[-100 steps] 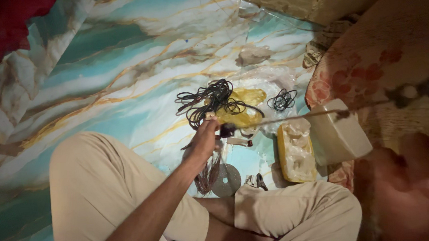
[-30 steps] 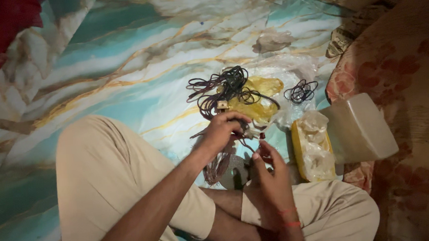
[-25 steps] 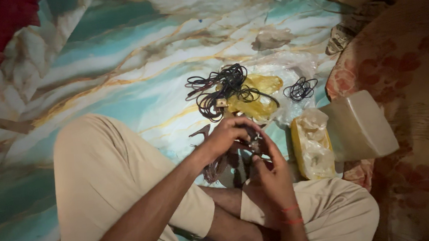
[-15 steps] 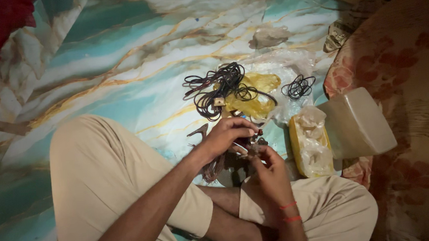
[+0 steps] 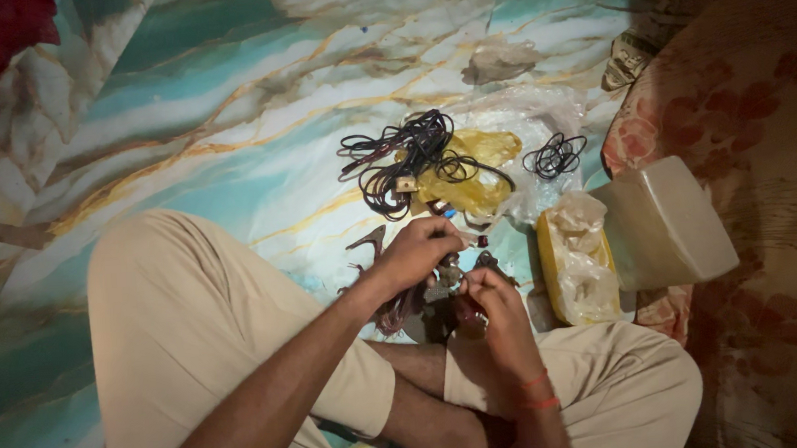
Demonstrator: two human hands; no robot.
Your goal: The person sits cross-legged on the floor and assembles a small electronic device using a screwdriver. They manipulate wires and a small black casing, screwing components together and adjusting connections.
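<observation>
Small dark wired metal part (image 5: 445, 276): held low over the marbled teal floor sheet (image 5: 179, 108), between the hands. Left hand (image 5: 416, 251) closed over it from above-left; right hand (image 5: 486, 294) pinching its lower-right end, both equally near; long axis unclear.

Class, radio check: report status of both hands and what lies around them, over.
Left hand and right hand together, pinching a small wired part. Black wire tangle on yellow bag just beyond. Yellow box at right, apart.

Glossy marbled floor (image 5: 225, 96), translucent plastic box (image 5: 671, 226)
</observation>
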